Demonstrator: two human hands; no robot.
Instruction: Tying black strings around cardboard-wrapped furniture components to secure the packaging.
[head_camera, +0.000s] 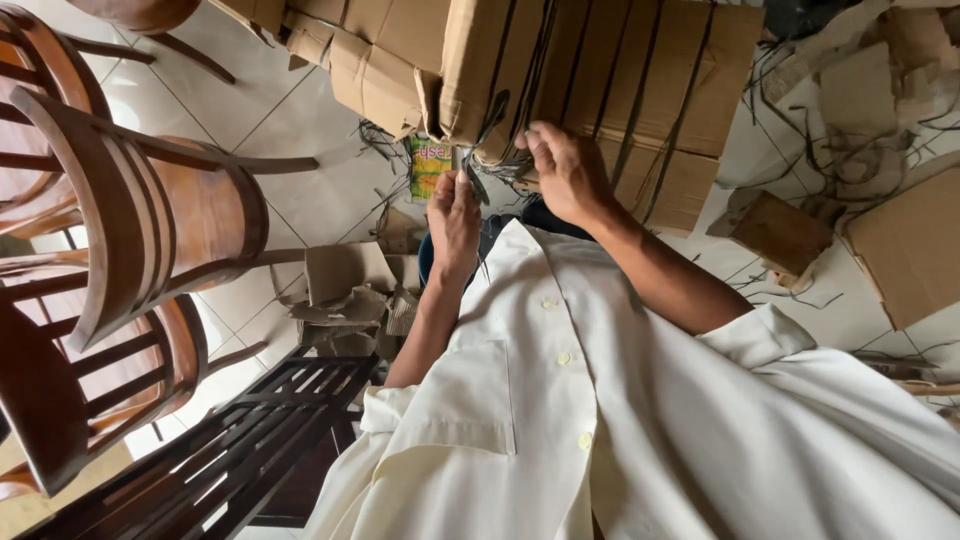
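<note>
A large cardboard box bound with several black plastic straps stands in front of me. My right hand rests on the box's near edge with its fingers curled onto the straps. My left hand is just left of it, pinching a thin dark strap end that hangs off the box corner. My white short-sleeved shirt fills the lower frame.
Wooden chairs stand close at the left, with a dark slatted piece below them. More cardboard boxes lie behind. Torn cardboard scraps and cut straps litter the tiled floor; a flat box lies at the right.
</note>
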